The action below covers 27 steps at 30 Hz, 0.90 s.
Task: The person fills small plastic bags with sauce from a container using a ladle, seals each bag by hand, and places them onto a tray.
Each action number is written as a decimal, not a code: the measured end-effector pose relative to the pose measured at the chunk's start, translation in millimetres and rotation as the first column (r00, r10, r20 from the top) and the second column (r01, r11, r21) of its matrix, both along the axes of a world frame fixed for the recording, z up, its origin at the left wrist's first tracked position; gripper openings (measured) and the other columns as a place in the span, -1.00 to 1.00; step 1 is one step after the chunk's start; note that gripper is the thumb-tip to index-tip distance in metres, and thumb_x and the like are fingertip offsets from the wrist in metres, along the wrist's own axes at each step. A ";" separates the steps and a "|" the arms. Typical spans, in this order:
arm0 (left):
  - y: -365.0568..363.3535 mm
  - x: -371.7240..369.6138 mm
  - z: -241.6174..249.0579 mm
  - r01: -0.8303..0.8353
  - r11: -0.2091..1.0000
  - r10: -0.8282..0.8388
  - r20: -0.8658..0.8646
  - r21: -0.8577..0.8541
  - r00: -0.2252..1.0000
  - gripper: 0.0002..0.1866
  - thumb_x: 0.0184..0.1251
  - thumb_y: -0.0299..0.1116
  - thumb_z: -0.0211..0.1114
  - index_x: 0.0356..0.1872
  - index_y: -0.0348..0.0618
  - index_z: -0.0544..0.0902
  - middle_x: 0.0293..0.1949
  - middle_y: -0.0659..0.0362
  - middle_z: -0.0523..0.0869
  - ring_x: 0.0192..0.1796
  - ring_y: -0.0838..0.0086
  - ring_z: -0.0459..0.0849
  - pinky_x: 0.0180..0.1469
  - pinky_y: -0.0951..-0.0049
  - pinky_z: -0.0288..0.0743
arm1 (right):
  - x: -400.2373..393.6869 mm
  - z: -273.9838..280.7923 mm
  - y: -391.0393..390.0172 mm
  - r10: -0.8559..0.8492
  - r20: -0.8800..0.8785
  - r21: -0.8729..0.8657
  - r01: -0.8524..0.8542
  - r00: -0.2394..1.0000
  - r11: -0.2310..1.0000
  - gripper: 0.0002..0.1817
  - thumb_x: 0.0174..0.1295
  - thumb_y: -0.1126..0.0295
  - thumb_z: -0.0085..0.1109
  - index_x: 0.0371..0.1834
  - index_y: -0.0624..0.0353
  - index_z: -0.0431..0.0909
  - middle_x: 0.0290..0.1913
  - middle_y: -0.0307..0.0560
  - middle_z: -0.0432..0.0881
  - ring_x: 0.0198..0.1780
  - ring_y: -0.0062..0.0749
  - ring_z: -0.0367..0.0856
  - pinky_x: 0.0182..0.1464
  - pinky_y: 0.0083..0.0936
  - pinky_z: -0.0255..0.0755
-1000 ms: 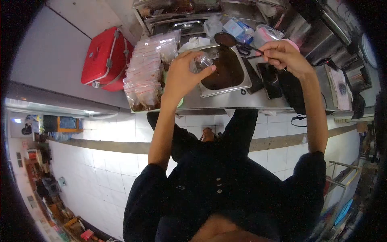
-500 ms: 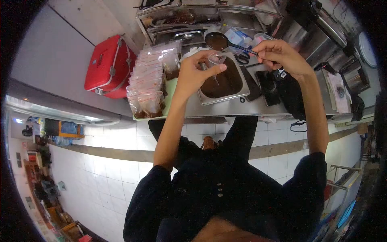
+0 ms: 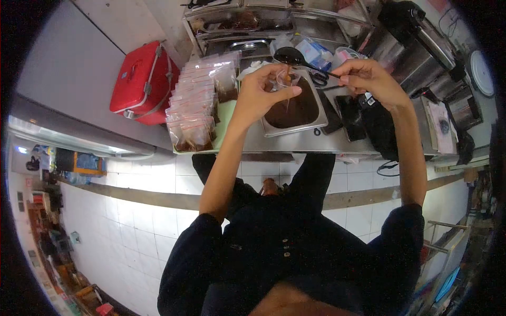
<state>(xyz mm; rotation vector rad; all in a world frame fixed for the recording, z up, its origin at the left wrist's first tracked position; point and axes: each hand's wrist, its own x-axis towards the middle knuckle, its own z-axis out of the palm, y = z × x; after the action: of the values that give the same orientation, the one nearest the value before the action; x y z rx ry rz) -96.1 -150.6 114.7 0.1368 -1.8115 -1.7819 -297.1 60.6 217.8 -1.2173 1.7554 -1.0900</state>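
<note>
Above a metal pan [image 3: 301, 117] of dark brown liquid, my left hand [image 3: 262, 97] is closed on a small clear bag [image 3: 288, 80], its mouth open. My right hand [image 3: 367, 79] grips the thin handle of a black ladle [image 3: 289, 56]. The ladle's bowl is tilted over the bag mouth, and brown liquid runs from it into the bag. Left of the pan, several filled clear bags [image 3: 195, 108] with red seal lines stand in rows on a pale green tray [image 3: 225, 117].
A red cooler box [image 3: 142, 81] is at the left. Black scissors [image 3: 319, 79], a dark phone [image 3: 350, 117] and a black bag [image 3: 378, 126] lie right of the pan. Behind stand a metal rack [image 3: 274, 10] and large steel pots [image 3: 390, 50].
The ladle, level and full before, has tipped toward the bag, and liquid now pours out. My right hand has turned slightly and moved a little down. My left hand keeps its hold.
</note>
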 end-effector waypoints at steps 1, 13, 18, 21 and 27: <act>-0.2 0.1 1.6 0.001 1.000 0.000 0.008 -0.022 1.000 -0.45 0.07 -0.33 0.73 0.08 -0.33 0.72 -0.15 0.25 0.77 -0.17 0.66 0.65 -0.13 0.62 0.49 | 1.8 1.9 0.2 -0.003 0.001 0.003 0.003 1.000 1.000 -0.74 0.41 0.37 0.32 0.09 0.20 0.74 -0.25 -0.33 0.68 -0.38 -0.77 0.41 -0.35 -0.72 0.24; 1.9 -0.6 5.6 -0.018 0.998 0.015 -0.047 -0.067 0.999 -0.60 0.06 -0.26 0.73 -0.16 -0.23 0.75 -0.30 0.36 0.73 -0.37 0.77 0.45 -0.34 0.68 0.29 | 2.4 -1.0 5.2 -0.016 -0.051 -0.024 0.015 0.999 1.000 -0.77 0.41 0.37 0.31 0.05 0.17 0.76 -0.32 -0.36 0.66 -0.39 -0.77 0.42 -0.42 -0.74 0.20; -4.8 -0.1 -0.2 -0.013 0.993 0.014 0.004 -0.117 1.000 -0.59 0.06 -0.25 0.73 -0.18 -0.23 0.74 -0.30 0.35 0.74 -0.36 0.76 0.47 -0.32 0.67 0.31 | 9.0 7.8 2.2 -0.058 -0.016 -0.010 0.058 0.998 0.998 -0.78 0.45 0.34 0.29 0.05 0.17 0.76 -0.32 -0.32 0.69 -0.41 -0.79 0.43 -0.47 -0.77 0.20; -3.4 4.9 7.8 0.004 0.990 0.004 0.060 -0.142 0.998 -0.61 0.12 -0.36 0.69 -0.09 -0.24 0.72 -0.23 0.30 0.75 -0.25 0.71 0.58 -0.23 0.63 0.42 | 8.2 11.3 0.2 -0.046 -0.052 -0.013 0.045 0.998 0.999 -0.76 0.46 0.31 0.28 0.07 0.15 0.75 -0.30 -0.34 0.69 -0.41 -0.82 0.42 -0.51 -0.80 0.21; -5.6 9.6 4.1 -0.033 0.997 0.035 0.021 -0.069 0.999 -0.48 0.14 -0.43 0.67 0.15 -0.25 0.71 -0.18 0.28 0.75 -0.22 0.73 0.59 -0.17 0.64 0.47 | 0.9 12.9 1.3 -0.058 -0.032 -0.034 0.057 0.998 0.998 -0.78 0.45 0.33 0.27 0.05 0.16 0.75 -0.31 -0.33 0.70 -0.41 -0.81 0.44 -0.50 -0.78 0.29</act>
<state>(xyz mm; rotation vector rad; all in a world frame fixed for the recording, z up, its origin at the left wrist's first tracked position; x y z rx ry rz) -86.5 -156.2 118.8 0.1598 -1.8724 -1.6992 -296.2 61.8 230.7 -1.2183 1.8138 -1.1424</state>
